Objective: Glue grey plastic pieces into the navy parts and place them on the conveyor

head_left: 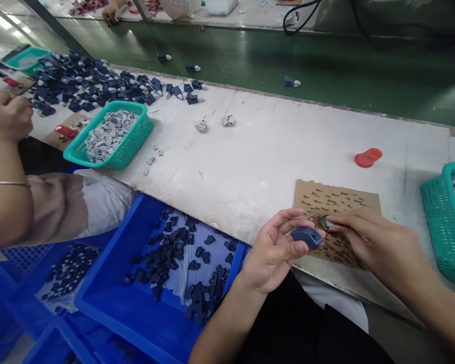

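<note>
My left hand [275, 250] grips a dark blue moulded plastic piece [306, 236] between thumb and fingers, its slotted end facing right. Close beside it, my right hand [379, 240] pinches a small grey plastic piece [329, 222] over a brown cardboard sheet [339, 199]. Many dark wet-looking glue spots cover the cardboard. A small dark round thing shows at the right fingertips; I cannot make out what it is. The blue and grey pieces are apart from each other.
A red cap-like thing [367, 157] sits on the white table [250, 151]. Green baskets [132, 146] of grey pieces stand left and right. A blue bin [109, 303] holds dark blue pieces. A co-worker's hand [7, 116] is at left, near heaped assembled pieces [94, 81]. Beyond runs a green belt [242, 55].
</note>
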Available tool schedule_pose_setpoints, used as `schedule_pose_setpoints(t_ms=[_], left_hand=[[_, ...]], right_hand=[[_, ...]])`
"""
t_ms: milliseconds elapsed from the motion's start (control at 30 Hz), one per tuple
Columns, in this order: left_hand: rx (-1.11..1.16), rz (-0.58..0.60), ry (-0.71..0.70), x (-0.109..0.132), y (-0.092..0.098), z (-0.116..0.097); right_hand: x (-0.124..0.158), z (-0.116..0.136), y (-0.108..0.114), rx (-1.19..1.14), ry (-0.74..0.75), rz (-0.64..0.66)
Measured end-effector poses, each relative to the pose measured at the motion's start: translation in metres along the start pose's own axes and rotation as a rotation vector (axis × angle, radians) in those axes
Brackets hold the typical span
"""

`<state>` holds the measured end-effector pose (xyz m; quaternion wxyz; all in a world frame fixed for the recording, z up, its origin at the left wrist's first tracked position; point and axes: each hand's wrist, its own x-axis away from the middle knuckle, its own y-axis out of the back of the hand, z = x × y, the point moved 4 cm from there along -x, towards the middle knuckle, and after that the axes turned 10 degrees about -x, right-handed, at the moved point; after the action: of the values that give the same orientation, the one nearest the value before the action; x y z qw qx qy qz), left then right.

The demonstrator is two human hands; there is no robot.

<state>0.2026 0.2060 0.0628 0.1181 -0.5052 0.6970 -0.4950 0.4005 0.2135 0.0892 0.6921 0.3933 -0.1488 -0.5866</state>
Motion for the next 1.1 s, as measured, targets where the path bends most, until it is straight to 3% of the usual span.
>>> schedule_pose_setpoints(t_ms=[133,233,367,533,733,933,1100], left_hand=[[-0.168,-0.048,-0.156,0.001,-0.001,-0.001],[-0.36,-0.105,-0.388,0.004,-0.007,-0.007],[-0.524,-0.149,-0.569,0.011,-0.019,-0.013],[-0.561,-0.155,-0.645,0.013,-0.027,-0.014],[-0.562,-0.118,-0.691,0.016,-0.031,-0.013],[-0.779,-0.29,-0.656,0.028,-0.033,-0.015],[-0.88,-0.321,-0.64,0.028,-0.031,-0.014]], right_hand=[[0.004,0.011,0.016,-0.059,-0.154,-0.062],[0.013,0.026,0.029,-0.204,-0.306,-0.24],[0.021,0.05,0.029,-0.298,-0.344,-0.35],[0.022,0.064,0.022,-0.305,-0.351,-0.295],[0.011,0.072,0.021,-0.236,-0.235,-0.227],[-0.004,0.088,0.023,-0.192,-0.117,-0.22],[0.002,0.092,0.01,-0.134,-0.105,-0.254]])
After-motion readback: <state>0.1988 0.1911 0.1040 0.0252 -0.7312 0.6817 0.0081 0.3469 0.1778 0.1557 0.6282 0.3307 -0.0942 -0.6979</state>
